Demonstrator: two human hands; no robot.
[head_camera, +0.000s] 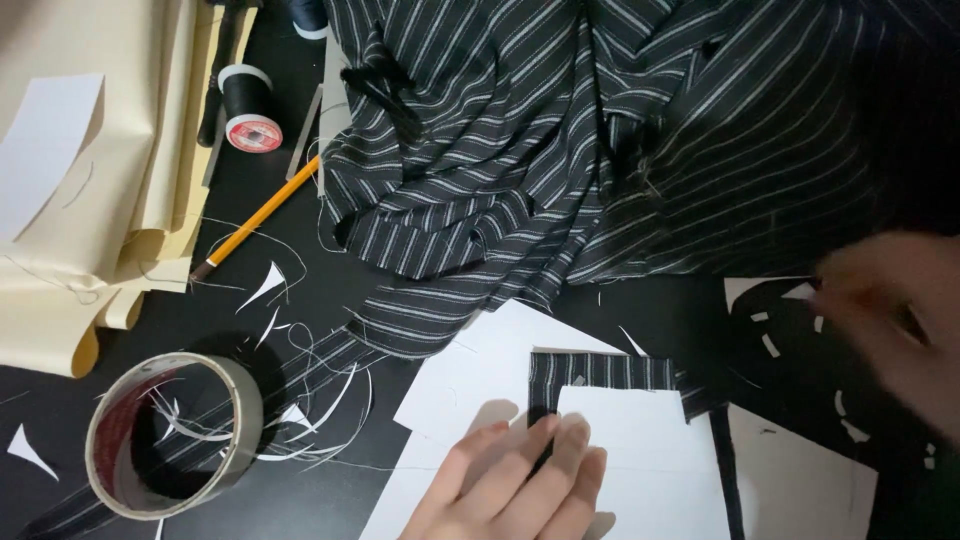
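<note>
**Kid:** Striped strip of black cloth (600, 371), the thin one folded round the white paper shape (640, 440) — where is it?

**Helper:** It lies on the black table (300, 290), low and a bit right of the middle. It runs along the top edge and down the left edge of that white paper shape.

**Kid:** Why is the left hand (510, 485) on it?

**Helper:** The fingers lie flat and spread, not curled round anything. They press where the strip meets the paper, I think to keep the fold from popping up.

**Kid:** And the right hand (895, 320)?

**Helper:** It is up and to the right of the strip, but it is all blurry. I cannot tell if it holds anything. It sits over a black piece with little white dashes (790, 350).

**Kid:** What is the big pile above the strip?

**Helper:** That is the big black cloth with white stripes (560, 140), all bunched up. It looks pushed back so the paper has room.

**Kid:** And off to the left?

**Helper:** A roll of clear sticky tape (172, 435) stands on its side, well left of the strip, with tiny white paper scraps (265, 285) around it. Higher up lie a yellow pencil (255, 222), a spool of black thread (250, 108) and some cream cloth (110, 170).
</note>
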